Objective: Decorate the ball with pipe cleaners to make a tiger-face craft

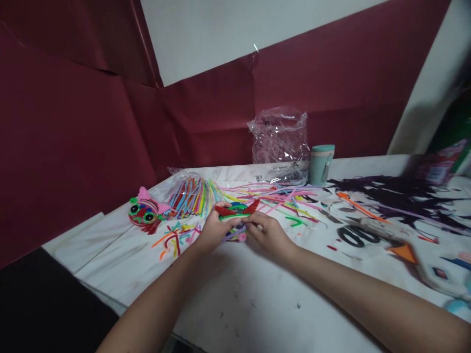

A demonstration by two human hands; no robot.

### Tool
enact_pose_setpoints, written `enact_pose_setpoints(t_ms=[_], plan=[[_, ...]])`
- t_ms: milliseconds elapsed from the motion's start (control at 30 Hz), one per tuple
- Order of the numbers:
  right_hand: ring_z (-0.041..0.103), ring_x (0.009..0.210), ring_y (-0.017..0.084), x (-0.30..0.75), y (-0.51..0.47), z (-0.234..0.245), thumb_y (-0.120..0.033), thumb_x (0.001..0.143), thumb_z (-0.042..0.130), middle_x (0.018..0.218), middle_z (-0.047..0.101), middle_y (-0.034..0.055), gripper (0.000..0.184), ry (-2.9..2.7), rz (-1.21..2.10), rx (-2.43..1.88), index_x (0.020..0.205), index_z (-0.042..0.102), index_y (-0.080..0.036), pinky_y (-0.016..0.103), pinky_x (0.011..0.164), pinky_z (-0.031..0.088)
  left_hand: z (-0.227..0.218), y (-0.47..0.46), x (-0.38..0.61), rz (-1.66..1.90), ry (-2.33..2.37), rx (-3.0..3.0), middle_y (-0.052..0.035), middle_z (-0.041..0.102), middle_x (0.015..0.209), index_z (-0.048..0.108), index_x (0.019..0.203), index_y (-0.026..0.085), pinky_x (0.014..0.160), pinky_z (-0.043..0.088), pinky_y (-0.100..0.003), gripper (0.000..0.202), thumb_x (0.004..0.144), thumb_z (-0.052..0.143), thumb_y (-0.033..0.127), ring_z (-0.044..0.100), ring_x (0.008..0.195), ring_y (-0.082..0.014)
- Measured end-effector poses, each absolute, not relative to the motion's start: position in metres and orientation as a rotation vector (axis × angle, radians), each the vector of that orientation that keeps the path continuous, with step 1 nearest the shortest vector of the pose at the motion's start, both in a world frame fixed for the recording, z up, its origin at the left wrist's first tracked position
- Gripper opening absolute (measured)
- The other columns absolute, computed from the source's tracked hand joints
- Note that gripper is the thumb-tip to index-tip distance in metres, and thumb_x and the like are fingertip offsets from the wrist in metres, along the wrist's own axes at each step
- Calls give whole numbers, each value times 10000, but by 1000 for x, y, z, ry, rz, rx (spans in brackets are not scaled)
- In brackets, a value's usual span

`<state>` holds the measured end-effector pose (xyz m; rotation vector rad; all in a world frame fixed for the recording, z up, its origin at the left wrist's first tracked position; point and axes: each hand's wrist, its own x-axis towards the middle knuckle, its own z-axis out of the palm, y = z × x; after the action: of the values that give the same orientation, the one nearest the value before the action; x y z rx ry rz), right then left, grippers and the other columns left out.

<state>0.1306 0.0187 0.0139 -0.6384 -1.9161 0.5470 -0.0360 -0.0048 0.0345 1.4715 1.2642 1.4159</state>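
Observation:
Both my hands meet over a small pipe-cleaner craft piece (236, 213), red and green with blue and purple bits. My left hand (213, 229) curls round its left side, fingers closed on it. From the right, my right hand (268, 233) pinches the same piece near a pink coiled end (242, 237). The piece sits just above the white table (257, 299). A finished pipe-cleaner face (144, 212), red with green eyes and pink ears, lies to the left of my hands.
A bag of coloured pipe cleaners (189, 196) and loose stems (279, 196) lie behind my hands. Cut scraps (175, 239) lie at left. A clear plastic bag (280, 142) and a teal cup (321, 164) stand at the back. An orange triangle (404, 252) and tools are at right.

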Motion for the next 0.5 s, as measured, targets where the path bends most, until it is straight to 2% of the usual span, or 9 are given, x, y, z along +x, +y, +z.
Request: enact_pose_setpoints(t_ms=[100,200,333,500], plan=[[610,717,172,130,23,16,-224,785,498,766,667,40,186,-1797,828,-624,810,679,-190,285,657,466,37,-5,-38,1396,1283,1443,22,610,848,467,1033,214,673,481,-266,483,646,739,310,592,653,-118],[545,599,140,129,28,14,-288,730,548,654,595,-12,157,-1632,1040,-660,817,627,-184,257,574,430,41,-7,-35,1398,1326,1406,33,611,829,467,1015,221,654,486,-257,476,629,739,279,592,625,-111],[450,526,109,128,32,8,-279,656,550,563,480,-60,111,-1472,1096,-699,728,556,-195,231,522,370,44,-9,-31,1380,1324,1325,45,613,776,461,1019,233,567,481,-246,474,625,722,275,589,571,-118],[467,531,118,128,29,4,-294,632,490,561,517,-36,119,-1551,1075,-835,650,548,-191,243,532,363,44,-10,-30,1417,1316,1296,42,606,764,472,1023,219,570,483,-240,489,609,725,273,599,604,-124]])
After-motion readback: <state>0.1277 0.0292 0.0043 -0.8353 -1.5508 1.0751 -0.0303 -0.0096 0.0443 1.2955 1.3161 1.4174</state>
